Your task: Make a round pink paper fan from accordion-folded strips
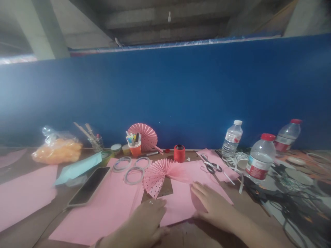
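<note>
Pink sheet [181,208]: near and right of the pleated fan [154,177]. My right hand [213,206], right of the fan, lies on the sheet, fingers extended, clamping nothing. My left hand [148,216], nearer me than the fan, is at the sheet's edge; pinch cannot be confirmed. Step, as judged: positioning the sheet. Next move calls for aligned edges, held steady.

A flat, deep-blue partition [165,93] is stretching behind a brown tabletop [20,237]; grey concrete beams [144,15] are spanning overhead; a small white bulb [169,16] is hanging there; a pale, angular pillar [38,27] is rising at left; whitish light is glowing beside its base.
</note>
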The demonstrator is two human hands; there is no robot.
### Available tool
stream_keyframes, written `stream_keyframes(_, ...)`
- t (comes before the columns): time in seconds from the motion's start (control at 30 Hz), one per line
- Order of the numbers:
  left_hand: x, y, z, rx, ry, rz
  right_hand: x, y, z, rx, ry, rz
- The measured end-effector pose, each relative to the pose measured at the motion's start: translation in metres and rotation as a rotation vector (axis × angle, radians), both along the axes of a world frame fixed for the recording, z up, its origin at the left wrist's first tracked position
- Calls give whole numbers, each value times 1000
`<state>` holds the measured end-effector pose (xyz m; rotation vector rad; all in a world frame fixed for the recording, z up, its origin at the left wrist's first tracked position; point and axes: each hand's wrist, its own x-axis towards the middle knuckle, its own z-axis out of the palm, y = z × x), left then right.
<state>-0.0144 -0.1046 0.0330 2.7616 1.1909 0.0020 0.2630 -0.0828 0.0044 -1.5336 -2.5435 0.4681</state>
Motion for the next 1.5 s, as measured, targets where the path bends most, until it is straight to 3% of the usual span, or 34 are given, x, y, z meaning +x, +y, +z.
stream_keyframes(0.07,20,3,2,55,-49,-4,-5,1,12,-5,60,151)
stream_keyframes(0.17,47,9,2,55,-56,-36,-11,2,19,42,117,241)
stream_keyframes(0.27,60,20,3,31,13,-2,-12,9,12,114,87,216)
stream_keyframes(0.4,56,36,0,-41,-40,128,-8,24,3,174,-27,127)
stream_keyframes(0.5,49,43,-8,57,-111,130,-8,36,3,211,-41,75)
stream_keyframes(0.57,47,43,-18,196,-106,68,-10,42,1,262,-6,85)
stream_keyframes(0.67,49,40,-36,403,-101,-136,-14,43,-7,421,41,117)
stream_keyframes(0.77,50,37,-54,456,-60,-272,-20,33,-23,549,83,193)
stream_keyframes(0.87,50,35,-66,523,-59,-301,-24,17,-37,486,116,347)
stream_keyframes(0.93,47,34,-68,517,-25,-275,-21,9,-39,340,94,383)
stream_keyframes(1.07,34,27,-65,506,121,-246,-6,1,-25,103,26,195)
stream_keyframes(1.17,17,19,-63,545,167,-232,8,0,-15,43,-22,1)
stream_keyframes(1.33,0,8,-59,587,196,-202,25,7,-22,114,-108,-135)
stream_keyframes(1.5,24,8,-39,346,211,-70,22,17,-32,297,-153,-246)
